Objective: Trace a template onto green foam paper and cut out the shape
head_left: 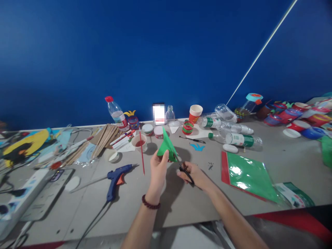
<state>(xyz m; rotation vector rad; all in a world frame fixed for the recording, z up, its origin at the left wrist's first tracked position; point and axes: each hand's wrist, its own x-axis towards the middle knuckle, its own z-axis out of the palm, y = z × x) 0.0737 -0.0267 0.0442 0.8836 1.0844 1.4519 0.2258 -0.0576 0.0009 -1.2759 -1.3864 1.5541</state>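
Nearest, the right hand (193,174) is closed through the handles of black scissors (184,169), blades at the edge of a green paper piece (166,146) which the left hand (158,165) pinches upright above the table (181,204), keeping it taut for the blades. Beyond, a paper cup (139,142) holds red liquid; farther back stand stacked cups (195,113).
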